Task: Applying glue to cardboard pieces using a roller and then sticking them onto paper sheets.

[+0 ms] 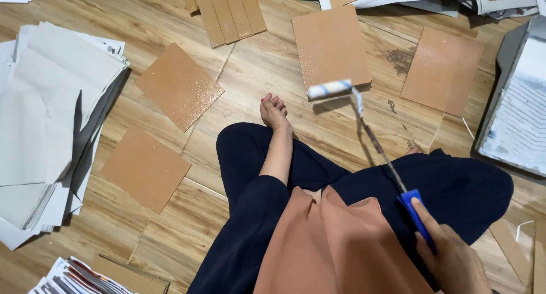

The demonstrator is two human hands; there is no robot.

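Head view: your right hand [452,260] is clamped on the blue roller [330,89] handle (left hand out of sight), its sleeve at the near edge of the middle tile [330,46], seemingly mid-coating; press down gently next.

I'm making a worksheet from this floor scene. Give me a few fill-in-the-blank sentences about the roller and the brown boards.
1. The right hand grips the paint roller's ____ plastic handle.
2. The small white roller sleeve hovers over a square brown ____ on the wooden floor.
3. The grey paint tray lies at the ____ edge of the view.
4. The person's left hand is ____ of view.

Missing words: blue; board; right; out
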